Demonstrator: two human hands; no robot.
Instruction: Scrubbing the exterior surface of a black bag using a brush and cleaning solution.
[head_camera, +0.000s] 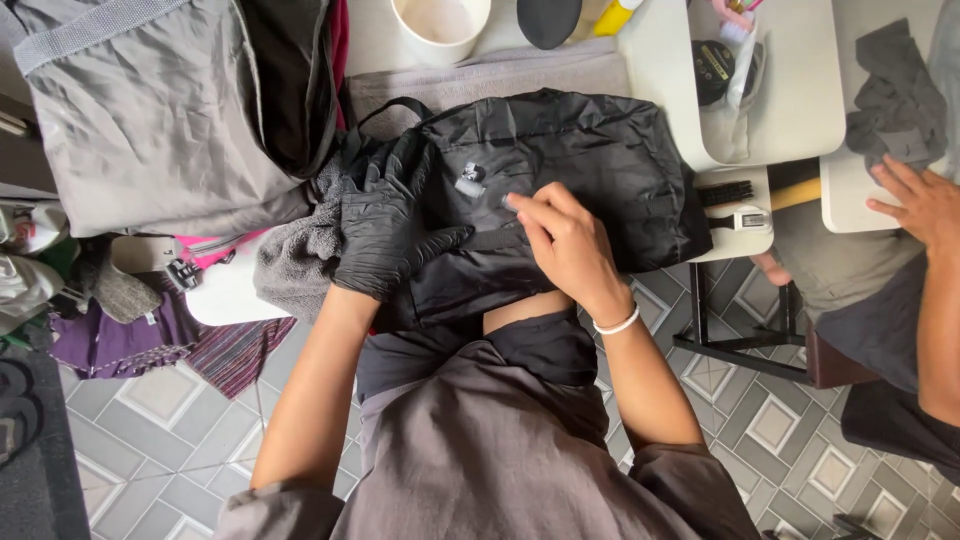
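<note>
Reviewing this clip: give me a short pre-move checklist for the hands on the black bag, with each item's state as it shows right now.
1. Left hand in black glove lies flat on the crinkled black nylon bag: ok.
2. Bare right hand with white wristband pinches the bag's front near the small silver zipper pull: ok.
3. Zipper open or closed: cannot tell.
4. Bag fully supported by the white table: not ok, its near edge hangs onto the lap.
5. Another person's hand rests on the neighbouring table, apart from the bag: ok.
6. Grey towel bunched under the bag's left side: ok.
</note>
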